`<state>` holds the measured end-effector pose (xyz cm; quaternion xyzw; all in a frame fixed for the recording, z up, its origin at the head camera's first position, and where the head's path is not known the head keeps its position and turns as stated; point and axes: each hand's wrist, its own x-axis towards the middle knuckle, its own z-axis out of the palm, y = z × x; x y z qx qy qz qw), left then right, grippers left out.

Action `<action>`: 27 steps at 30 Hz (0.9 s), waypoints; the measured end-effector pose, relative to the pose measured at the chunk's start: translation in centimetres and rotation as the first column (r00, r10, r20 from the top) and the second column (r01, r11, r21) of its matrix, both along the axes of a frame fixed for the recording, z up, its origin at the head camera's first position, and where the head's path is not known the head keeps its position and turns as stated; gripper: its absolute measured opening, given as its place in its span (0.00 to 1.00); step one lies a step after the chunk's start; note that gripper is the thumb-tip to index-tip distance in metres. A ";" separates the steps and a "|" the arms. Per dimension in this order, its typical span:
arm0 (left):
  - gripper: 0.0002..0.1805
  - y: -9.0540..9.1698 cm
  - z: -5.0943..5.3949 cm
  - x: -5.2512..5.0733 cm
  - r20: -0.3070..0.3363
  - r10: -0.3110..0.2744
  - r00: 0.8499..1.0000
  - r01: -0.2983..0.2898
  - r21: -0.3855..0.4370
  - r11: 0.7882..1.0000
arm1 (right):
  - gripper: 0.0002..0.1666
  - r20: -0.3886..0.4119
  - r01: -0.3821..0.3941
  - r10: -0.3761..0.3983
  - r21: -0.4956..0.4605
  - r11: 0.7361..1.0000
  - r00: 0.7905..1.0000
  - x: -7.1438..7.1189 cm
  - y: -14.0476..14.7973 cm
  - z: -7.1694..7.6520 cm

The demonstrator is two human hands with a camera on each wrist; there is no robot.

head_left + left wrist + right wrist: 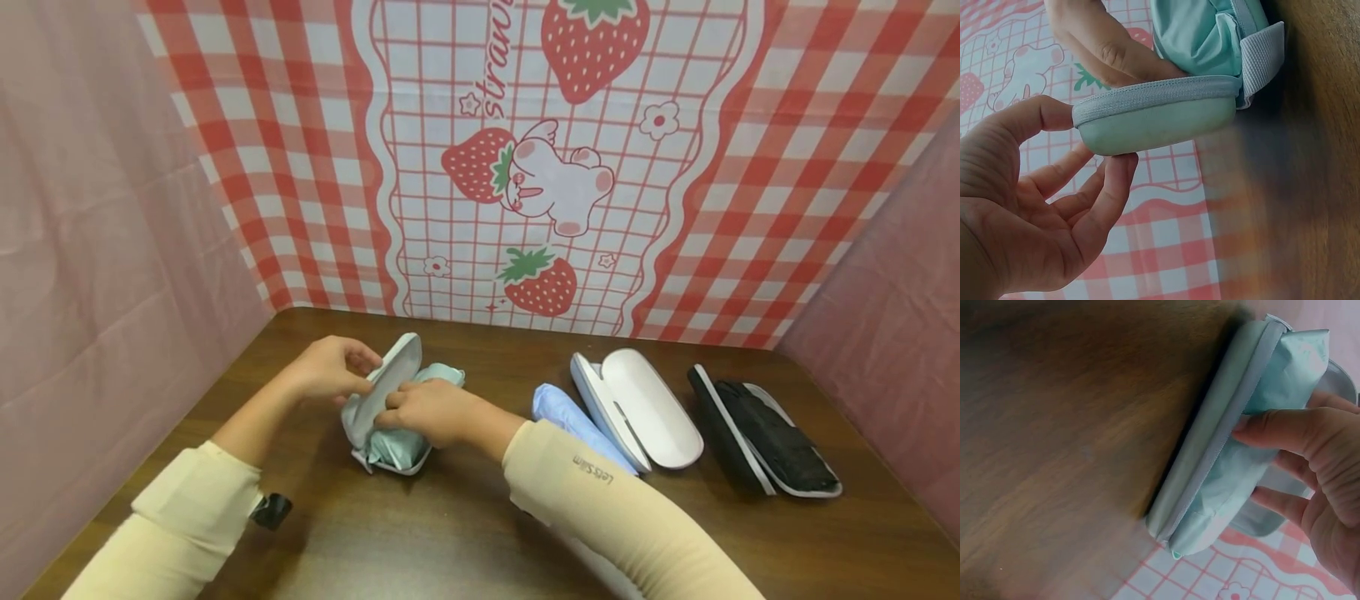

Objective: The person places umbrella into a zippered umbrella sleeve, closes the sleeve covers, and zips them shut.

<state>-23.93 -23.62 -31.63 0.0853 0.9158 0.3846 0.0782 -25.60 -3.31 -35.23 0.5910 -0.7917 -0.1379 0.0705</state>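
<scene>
A mint-green zip case stands open on the table, its lid raised on the left. In the left wrist view my left hand holds the lid's end between its fingers, one on the zip edge and one on the outer shell. A mint folded umbrella, of shiny fabric, lies in the case's lower half and bulges above the zip rim. My right hand grips it from above, thumb near the rim and fingers on the lid side. A grey-white strap sits at one end of the case.
Right of the hands lie a blue fabric bundle and an open light-blue case with white lining. Farther right, an open black case holds a black fabric bundle. A checked strawberry cloth hangs behind the wooden table.
</scene>
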 end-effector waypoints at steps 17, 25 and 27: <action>0.19 2.3 -0.2 1.4 -0.260 -0.124 0.958 0.051 -0.269 0.962 | 0.18 0.230 0.447 -0.400 -0.213 0.869 0.887 -3.3 4.6 2.7; 0.20 5.5 -0.6 2.2 -0.357 -0.184 0.916 -0.009 -0.478 0.878 | 0.20 0.300 0.493 -0.420 -0.233 0.838 0.856 -4.4 6.3 3.5; 0.20 6.4 -0.9 2.4 -0.372 -0.199 0.907 -0.026 -0.520 0.854 | 0.20 0.307 0.510 -0.437 -0.218 0.832 0.845 -4.5 6.7 3.4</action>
